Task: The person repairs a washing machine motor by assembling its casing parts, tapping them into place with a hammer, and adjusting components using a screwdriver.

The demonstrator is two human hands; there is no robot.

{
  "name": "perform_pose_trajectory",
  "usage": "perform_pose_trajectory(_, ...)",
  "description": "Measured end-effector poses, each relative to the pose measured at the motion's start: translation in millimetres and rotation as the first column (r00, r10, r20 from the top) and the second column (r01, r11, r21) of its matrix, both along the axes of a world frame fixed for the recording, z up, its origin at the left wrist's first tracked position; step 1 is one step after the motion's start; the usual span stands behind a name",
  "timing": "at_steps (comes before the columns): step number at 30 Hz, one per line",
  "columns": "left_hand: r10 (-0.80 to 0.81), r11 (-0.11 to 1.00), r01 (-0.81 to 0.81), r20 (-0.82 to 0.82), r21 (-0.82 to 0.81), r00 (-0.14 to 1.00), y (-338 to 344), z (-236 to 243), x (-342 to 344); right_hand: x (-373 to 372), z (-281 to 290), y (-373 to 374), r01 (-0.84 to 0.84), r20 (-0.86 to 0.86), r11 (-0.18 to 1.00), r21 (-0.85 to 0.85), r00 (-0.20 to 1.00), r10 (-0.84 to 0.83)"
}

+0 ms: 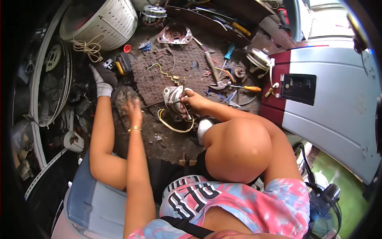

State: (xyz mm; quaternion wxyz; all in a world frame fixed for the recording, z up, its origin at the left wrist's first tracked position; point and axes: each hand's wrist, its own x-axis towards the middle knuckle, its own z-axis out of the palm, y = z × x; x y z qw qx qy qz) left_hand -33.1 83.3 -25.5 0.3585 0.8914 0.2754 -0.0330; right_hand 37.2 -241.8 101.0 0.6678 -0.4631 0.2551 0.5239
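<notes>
A round silver electric motor (172,97), with a sleeved bundle of wires looping from its lower side, sits on the dirty floor between my feet. My right hand (193,101) is closed on the motor's right side, its fingertips partly hidden. Beside those fingers a short metal piece (184,85) stands up. My left hand (133,111) is slightly blurred, its fingers apart, left of the motor. A thin dark rod (151,105) runs between that hand and the motor; whether the hand touches it I cannot tell.
Behind the motor lies a worn brown mat (155,67). To the right are a hammer (213,69), an orange-handled screwdriver (248,88) and pliers (230,96). A rusty motor cover (175,35) and white perforated tub (107,24) stand farther back. A silver-and-red panel (330,99) borders the right side.
</notes>
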Motion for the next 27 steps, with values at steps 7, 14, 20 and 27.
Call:
perform_pose_trajectory(7,-0.133,0.956,0.142,0.051,-0.255,0.990,-106,13,-23,68,15,-25,-0.149,0.786,0.966,-0.212,0.561,0.259)
perform_pose_trajectory(14,-0.574,0.780,0.508,0.096,0.366,0.813,-139,72,-16,243,6,-130,0.496,0.713,0.599,-0.629,0.062,0.698)
perform_pose_trajectory(20,-0.814,0.378,0.821,-0.269,0.427,0.515,-139,129,9,201,1,-139,0.462,0.717,0.647,-0.607,-0.032,0.696)
perform_pose_trajectory(27,-0.814,0.074,0.921,-0.510,0.382,0.277,-154,109,21,137,25,-191,0.359,0.688,0.644,-0.675,-0.007,0.726)
